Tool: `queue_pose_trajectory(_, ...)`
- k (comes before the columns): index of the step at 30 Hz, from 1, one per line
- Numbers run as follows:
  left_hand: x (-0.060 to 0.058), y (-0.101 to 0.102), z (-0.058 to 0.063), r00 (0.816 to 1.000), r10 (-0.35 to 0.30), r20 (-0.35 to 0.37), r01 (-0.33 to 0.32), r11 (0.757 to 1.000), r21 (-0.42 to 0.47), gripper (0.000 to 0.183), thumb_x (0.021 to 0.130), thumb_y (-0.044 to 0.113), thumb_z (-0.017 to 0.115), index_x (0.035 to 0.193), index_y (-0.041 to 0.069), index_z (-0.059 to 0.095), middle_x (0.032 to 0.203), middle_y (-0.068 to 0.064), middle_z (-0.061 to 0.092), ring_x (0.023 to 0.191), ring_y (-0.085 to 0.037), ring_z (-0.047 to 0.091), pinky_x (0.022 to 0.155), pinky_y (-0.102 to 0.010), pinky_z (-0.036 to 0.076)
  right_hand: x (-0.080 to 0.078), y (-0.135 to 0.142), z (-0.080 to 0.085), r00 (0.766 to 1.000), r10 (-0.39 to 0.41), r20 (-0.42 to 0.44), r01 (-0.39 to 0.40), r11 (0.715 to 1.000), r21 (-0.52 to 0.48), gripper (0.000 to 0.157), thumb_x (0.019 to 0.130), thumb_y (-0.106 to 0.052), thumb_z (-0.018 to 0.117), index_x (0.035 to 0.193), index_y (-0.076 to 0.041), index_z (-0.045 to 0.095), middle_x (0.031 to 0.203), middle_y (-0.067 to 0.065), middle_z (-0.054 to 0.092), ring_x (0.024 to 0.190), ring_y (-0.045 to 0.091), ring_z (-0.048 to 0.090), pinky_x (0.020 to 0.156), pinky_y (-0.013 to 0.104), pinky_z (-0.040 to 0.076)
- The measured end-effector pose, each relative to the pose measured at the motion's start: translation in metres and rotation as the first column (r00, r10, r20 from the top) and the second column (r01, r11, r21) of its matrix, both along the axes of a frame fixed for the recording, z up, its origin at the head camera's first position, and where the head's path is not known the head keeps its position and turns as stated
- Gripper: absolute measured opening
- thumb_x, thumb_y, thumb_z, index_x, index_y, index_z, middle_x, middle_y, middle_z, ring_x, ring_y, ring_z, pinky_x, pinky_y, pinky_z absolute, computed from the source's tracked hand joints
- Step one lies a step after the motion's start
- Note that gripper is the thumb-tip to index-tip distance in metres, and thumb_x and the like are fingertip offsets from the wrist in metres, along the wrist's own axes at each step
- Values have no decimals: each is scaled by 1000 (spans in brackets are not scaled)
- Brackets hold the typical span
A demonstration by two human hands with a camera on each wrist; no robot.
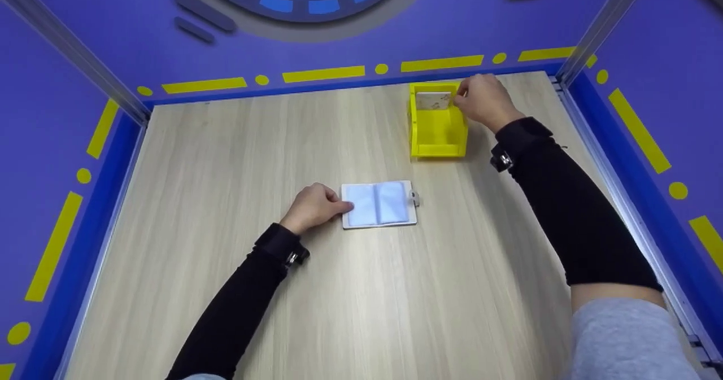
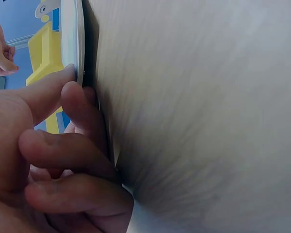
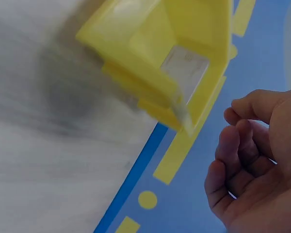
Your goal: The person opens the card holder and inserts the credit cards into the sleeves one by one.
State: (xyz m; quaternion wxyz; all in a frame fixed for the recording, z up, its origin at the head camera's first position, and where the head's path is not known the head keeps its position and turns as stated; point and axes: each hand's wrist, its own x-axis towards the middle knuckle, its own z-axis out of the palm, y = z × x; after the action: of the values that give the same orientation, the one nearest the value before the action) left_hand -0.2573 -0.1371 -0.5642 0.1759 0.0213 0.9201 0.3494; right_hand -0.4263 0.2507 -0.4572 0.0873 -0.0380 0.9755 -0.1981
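Note:
An open card holder (image 1: 377, 205) with pale bluish sleeves and a snap tab on its right side lies on the table. My left hand (image 1: 314, 208) pinches its left edge, thumb on top; in the left wrist view the fingers curl beside and under the edge of the card holder (image 2: 72, 36). Farther back stands a yellow bin (image 1: 439, 151). Inside it a white card (image 1: 432, 100) with a faint pattern leans at the back wall. At the bin's right rim is my right hand (image 1: 486, 100). Its fingers (image 3: 228, 145) are loosely bent, with nothing visible between them.
Light wood-grain table (image 1: 226, 160) lies under everything. Blue-purple panels (image 1: 316, 52) with yellow markings rise behind and at both sides, joined by metal corner posts (image 1: 607, 21). The bin stands close to the back panel.

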Motion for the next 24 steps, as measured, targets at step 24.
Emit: queue_pose_trajectory(24,-2,3,3,1000,15,22,-15,1000,2,36,94,43,87,73,16,77,59,11,59,59,-9,51,58,-26,37,-47,-3,-47,990,29,-135,-5,984,178,44,109,-30,71,138,1,60,139,26,62,137,48,55,120,62,42)
